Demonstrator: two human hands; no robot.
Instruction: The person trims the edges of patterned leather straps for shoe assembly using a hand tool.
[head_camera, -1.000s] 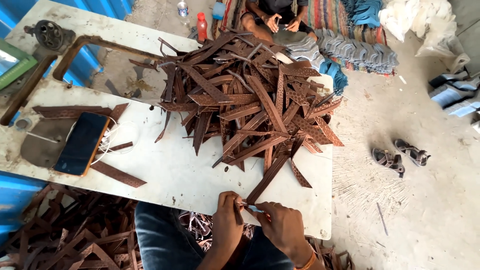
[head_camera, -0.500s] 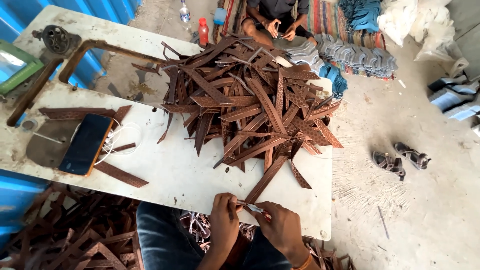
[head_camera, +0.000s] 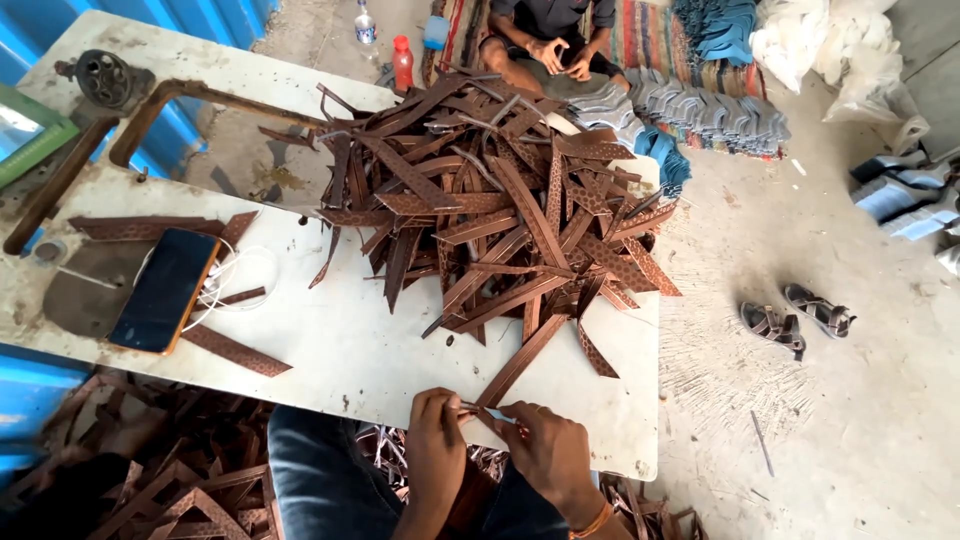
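My left hand (head_camera: 436, 448) and my right hand (head_camera: 548, 450) meet at the near edge of a white table (head_camera: 340, 340). Both pinch the near end of a long brown leather strap (head_camera: 520, 362) that runs up toward a big pile of brown straps (head_camera: 500, 200). Between the fingertips shows a thin pale tip, too small to tell what it is. A bracelet sits on my right wrist.
A phone (head_camera: 164, 290) with a white cable lies at the table's left, by loose straps and a rusty metal frame (head_camera: 150, 110). More straps heap on the floor at lower left (head_camera: 160, 470). Another person (head_camera: 545, 30) sits beyond the table. Sandals (head_camera: 795, 318) lie on the concrete.
My hands stay together at the table edge on the strap. The view has shifted slightly; the person beyond the table keeps their hands together.
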